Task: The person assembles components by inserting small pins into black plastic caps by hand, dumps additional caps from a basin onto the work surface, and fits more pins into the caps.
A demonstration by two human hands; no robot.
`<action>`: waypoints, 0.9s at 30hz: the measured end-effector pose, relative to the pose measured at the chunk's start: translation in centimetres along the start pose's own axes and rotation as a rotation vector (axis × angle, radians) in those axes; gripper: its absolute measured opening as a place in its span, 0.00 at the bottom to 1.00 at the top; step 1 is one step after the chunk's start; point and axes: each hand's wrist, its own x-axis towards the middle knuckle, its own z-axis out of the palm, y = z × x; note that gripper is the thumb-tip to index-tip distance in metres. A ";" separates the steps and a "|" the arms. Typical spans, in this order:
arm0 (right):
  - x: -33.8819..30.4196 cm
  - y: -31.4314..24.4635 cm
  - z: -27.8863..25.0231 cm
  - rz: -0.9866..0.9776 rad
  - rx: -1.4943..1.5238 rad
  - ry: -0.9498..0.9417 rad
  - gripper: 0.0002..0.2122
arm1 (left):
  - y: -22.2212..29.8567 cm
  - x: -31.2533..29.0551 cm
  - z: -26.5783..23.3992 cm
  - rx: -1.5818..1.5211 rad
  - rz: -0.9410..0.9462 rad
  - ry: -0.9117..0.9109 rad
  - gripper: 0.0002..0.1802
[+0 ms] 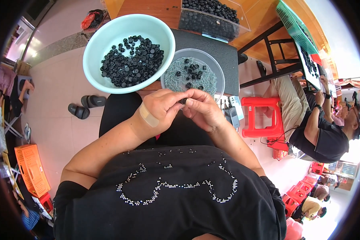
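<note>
So both hands were pinched together over the lap, and the thing that mattered was a small black piece (183, 101) caught right between them. The left hand (163, 109) gripped it from its side with thumb and fingertips, the right hand (203, 109) pinched it from the other, so neither was really nearer. Couldn't make out its long axis, sorry, the fingers covered most of it.

As for directions: the clear round tub (221, 77) sat just beyond the hands, a touch to the right, with its near rim right by the right hand's knuckles. In it were silvery screws (173, 82) with a handful of loose black pieces (194, 72) on top. The pale blue basin (90, 60) was up and to the left, so the left hand was the closer one there, and its pile of black caps (134, 66) lay well in from the near rim. The basin's right rim overlapped the tub's left edge in this view, so I'd call that the tight spot.

Edges: the tub was close to the near side of the desk (228, 60), whose dark grey top showed to its right. Two phones (233, 111) lay just right of the right hand, so elbow room looked better back over the lap than out that way.
</note>
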 end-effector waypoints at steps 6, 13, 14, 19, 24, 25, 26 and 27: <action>0.0 0.1 0.3 0.014 -0.061 -0.034 0.08 | -0.1 0.1 0.0 0.073 0.107 0.005 0.17; 0.1 0.2 0.8 -0.006 -0.163 -0.038 0.07 | -0.5 -0.1 0.2 0.120 0.157 -0.012 0.16; 0.0 0.2 1.0 -0.034 -0.195 -0.044 0.07 | -0.4 -0.2 0.3 0.119 0.163 -0.013 0.16; 0.2 0.1 0.8 -0.064 -0.181 -0.034 0.07 | -1.2 -0.3 1.2 -0.027 0.042 0.068 0.14; -0.1 -0.2 1.0 -0.225 -0.311 0.014 0.11 | -0.8 0.2 1.4 -0.136 -0.011 0.171 0.15; -0.1 -0.2 1.1 -0.226 -0.310 0.012 0.11 | -0.9 0.3 1.3 -0.120 0.034 0.205 0.15; -0.1 0.0 1.1 -0.288 -0.360 0.009 0.12 | -0.8 0.2 1.3 -0.119 0.034 0.205 0.15; -0.1 0.1 1.1 -0.351 -0.410 0.006 0.13 | -0.7 0.2 1.2 -0.082 0.026 0.196 0.16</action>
